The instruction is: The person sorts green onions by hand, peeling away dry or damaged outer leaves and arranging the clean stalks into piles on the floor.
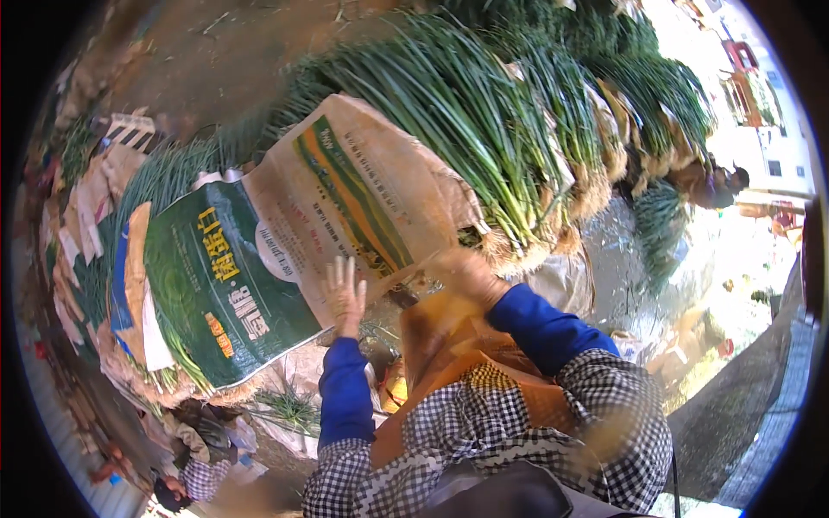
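Note:
My left hand (346,298) lies with fingers spread, pressed on a flattened sack. The brown half of that sack (302,186) is next to my fingers, and its green printed half (203,285) stretches away to the left. It covers part of a row of green onions. My right hand (466,273) is at the sack's near right corner, close to the root ends of uncovered green onions (466,129). Motion blurs its fingers, so whether they hold anything is unclear.
More bundles of green onions (648,91) are lined up at the back right, their pale roots toward me. Wrapped bundles (91,194) stand at the far left. One person (194,479) crouches at the lower left, another (712,186) at the right. An orange apron (449,324) covers my front.

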`<state>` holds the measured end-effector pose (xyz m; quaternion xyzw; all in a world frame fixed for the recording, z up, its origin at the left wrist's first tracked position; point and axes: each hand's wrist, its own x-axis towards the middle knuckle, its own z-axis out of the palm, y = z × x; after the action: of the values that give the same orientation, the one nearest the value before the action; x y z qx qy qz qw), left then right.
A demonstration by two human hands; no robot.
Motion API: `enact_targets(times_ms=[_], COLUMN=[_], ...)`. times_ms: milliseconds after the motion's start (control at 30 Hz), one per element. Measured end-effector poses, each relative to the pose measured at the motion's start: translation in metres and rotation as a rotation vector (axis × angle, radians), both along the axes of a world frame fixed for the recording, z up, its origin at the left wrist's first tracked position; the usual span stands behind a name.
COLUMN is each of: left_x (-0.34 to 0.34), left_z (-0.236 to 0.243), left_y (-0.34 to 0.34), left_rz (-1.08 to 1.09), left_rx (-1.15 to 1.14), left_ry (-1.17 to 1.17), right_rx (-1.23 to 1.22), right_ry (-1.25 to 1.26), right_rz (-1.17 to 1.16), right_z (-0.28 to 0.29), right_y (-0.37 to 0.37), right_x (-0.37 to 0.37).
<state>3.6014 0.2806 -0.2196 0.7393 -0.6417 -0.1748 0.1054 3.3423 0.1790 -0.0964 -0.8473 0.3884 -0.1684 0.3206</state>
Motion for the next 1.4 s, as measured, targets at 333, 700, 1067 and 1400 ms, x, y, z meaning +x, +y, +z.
enact_targets(times_ms=[333, 700, 1067, 1400], left_x=[-0.195, -0.44, -0.461, -0.375], left_z=[0.047, 0.124, 0.066, 0.092], left_y=[-0.021, -0.028, 0.02, 0.025], left_rz=[0.025, 0.623, 0.684, 0.696], left_rx=[-0.129, 0.517, 0.362, 0.422], left_ry=[0.672, 1.553, 1.468, 1.605], right_rx=[0.323, 1.094, 0.316, 1.152], right_ry=[0.699, -0.58, 0.2, -0.157], right_rz=[-0.503, -0.181, -0.149, -0.736], right_z=[-0.052, 0.006, -0.035, -0.055], right_y=[-0.063, -0.03, 0.025, 0.15], right_x=[-0.176, -0.303, -0.304, -0.468])
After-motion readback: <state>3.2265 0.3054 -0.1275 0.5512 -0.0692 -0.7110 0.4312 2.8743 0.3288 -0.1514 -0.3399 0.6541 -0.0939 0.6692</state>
